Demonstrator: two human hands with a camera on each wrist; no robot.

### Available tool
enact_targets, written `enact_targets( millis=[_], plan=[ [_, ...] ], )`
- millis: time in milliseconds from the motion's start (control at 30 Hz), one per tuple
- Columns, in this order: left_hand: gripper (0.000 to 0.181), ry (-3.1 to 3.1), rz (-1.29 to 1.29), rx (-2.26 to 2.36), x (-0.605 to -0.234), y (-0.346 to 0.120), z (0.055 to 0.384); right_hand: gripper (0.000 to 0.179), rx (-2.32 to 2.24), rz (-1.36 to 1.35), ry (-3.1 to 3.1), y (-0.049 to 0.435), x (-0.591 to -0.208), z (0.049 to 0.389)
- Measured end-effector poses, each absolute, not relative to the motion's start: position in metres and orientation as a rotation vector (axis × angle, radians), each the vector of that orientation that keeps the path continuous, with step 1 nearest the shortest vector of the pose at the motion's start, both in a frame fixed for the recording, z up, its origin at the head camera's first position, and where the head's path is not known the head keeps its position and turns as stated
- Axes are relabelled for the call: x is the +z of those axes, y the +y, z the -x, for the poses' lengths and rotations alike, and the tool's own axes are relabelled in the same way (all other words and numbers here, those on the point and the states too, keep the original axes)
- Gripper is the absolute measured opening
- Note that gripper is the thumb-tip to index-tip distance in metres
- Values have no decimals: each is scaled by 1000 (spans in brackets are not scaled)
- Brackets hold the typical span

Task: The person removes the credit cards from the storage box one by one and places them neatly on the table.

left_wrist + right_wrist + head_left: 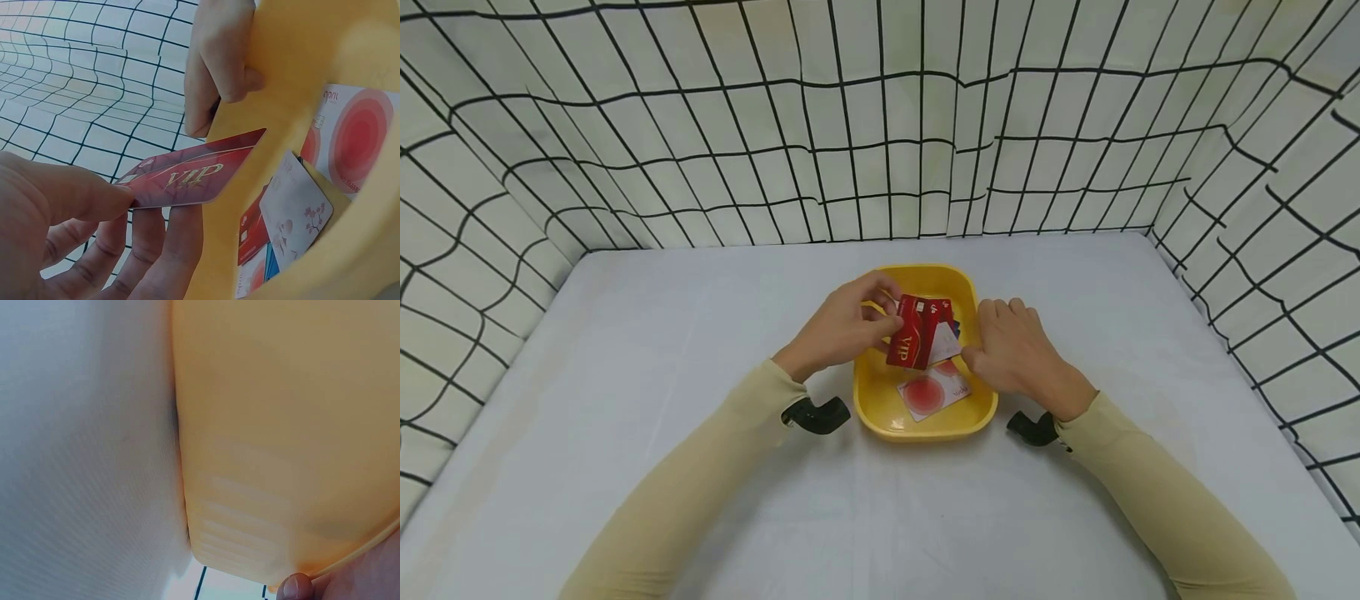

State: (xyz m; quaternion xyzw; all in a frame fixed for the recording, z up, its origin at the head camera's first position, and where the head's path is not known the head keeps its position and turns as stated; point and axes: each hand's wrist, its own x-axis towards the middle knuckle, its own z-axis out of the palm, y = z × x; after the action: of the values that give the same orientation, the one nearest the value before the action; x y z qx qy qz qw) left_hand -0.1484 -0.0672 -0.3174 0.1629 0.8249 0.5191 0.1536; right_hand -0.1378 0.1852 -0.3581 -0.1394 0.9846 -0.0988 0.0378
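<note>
My left hand (853, 325) pinches a red VIP card (913, 332) between thumb and fingers, raised over a yellow plastic basin (880, 419). Gold lettering on the card shows clearly in the left wrist view. My right hand (1017, 348) grips the basin's right rim, its thumb on the inner side. Inside the basin lies a white card with red circles (364, 140). Beside it a white card with a pink flower print (296, 209) overlaps a red card (252, 230). Part of a blue card (270, 262) peeks out underneath.
The basin stands on a table covered with white cloth (700, 292). White walls with a black grid (880, 117) rise behind the table and on both sides. A dark curved piece (817, 416) sits at each wrist.
</note>
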Motion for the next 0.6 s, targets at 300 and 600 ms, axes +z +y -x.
enact_targets(
  millis=[300,600],
  plan=[
    [30,2354,-451,1571,-316,-81,145,40,-297,418,3015,186,-359,139],
    [32,2363,-418,1614,-313,-96,142,42,-299,400,3012,185,-359,138]
  ],
)
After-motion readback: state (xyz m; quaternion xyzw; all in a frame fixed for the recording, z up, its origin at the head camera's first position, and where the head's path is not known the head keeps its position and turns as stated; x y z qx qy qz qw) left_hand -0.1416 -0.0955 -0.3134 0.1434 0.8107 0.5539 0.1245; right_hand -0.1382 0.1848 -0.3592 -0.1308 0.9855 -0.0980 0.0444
